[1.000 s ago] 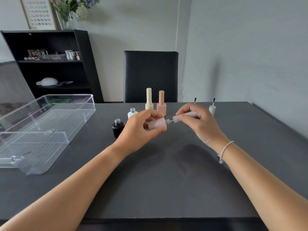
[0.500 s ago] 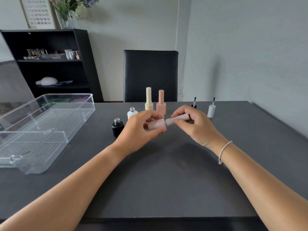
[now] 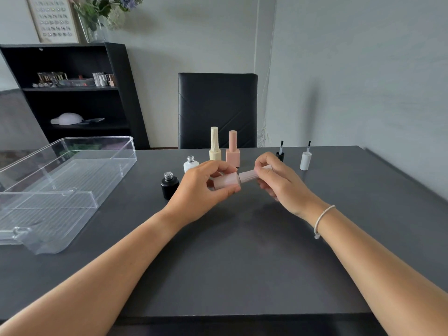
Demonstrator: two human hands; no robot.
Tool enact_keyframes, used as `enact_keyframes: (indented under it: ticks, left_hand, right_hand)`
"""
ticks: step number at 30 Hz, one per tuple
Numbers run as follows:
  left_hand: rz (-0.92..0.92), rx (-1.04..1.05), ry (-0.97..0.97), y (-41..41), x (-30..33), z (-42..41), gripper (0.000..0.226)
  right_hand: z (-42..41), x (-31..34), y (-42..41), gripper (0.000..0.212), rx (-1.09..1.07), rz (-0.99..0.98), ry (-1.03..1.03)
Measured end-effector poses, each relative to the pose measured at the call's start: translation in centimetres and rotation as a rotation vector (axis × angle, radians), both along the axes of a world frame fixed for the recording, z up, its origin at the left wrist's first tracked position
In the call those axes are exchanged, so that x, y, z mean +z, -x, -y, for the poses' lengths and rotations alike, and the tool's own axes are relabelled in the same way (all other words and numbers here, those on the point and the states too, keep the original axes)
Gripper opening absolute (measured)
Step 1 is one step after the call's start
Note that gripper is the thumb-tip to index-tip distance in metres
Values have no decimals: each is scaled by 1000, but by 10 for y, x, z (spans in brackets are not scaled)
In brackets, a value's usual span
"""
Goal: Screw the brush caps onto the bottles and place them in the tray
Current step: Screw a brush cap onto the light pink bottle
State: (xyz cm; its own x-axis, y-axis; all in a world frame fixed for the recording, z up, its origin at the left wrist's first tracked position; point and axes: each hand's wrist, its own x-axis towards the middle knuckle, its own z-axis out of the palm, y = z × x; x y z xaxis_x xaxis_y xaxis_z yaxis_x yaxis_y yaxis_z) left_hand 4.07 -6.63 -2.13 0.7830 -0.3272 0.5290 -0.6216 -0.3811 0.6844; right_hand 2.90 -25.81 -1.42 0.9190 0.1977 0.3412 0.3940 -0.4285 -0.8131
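Note:
My left hand [image 3: 201, 190] grips a pale pink bottle [image 3: 226, 181] held sideways above the table. My right hand [image 3: 278, 183] pinches its ribbed pink brush cap [image 3: 248, 176], which sits against the bottle's neck. An open black bottle [image 3: 169, 186] and an open white bottle [image 3: 190, 163] stand left of my hands. A capped cream bottle [image 3: 214, 147] and a capped pink bottle [image 3: 232, 150] stand behind. A black brush cap [image 3: 280, 155] and a white brush cap [image 3: 305, 160] stand brush-up at the right. The clear tray [image 3: 72, 163] lies at the left.
The dark table [image 3: 242, 251] runs to a wall on the right. A black chair [image 3: 217, 107] stands behind the far edge. A black shelf [image 3: 72, 93] with small items is at the back left.
The brush stem showed between cap and bottle a second ago. My right hand has pushed the cap in, and it now meets the bottle's neck.

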Motion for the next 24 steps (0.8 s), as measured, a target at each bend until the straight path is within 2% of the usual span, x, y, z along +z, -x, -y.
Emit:
enact_keyframes:
  ticks: [2, 5, 9, 15, 17, 20, 24]
  left_hand:
    - [2, 4, -3, 0, 0, -1, 28]
    - [4, 11, -17, 0, 0, -1, 28]
    - [6, 12, -10, 1, 1, -1, 28]
    - [9, 6, -20, 2, 2, 0, 28]
    - [12, 8, -19, 2, 2, 1, 28]
    - [14, 11, -20, 3, 2, 1, 28]
    - [25, 16, -24, 3, 3, 1, 28]
  right_hand:
    - [0, 0, -1, 14, 8, -14, -21]
    - [0, 0, -1, 18, -30, 42, 32]
    - [-1, 1, 0, 34, -90, 105, 100]
    - [-2, 2, 2, 59, -137, 85, 130]
    - [-2, 2, 3, 49, -100, 75, 113]
    - [0, 1, 3, 14, -10, 84, 42]
    - [-1, 0, 2, 18, -26, 149, 59]
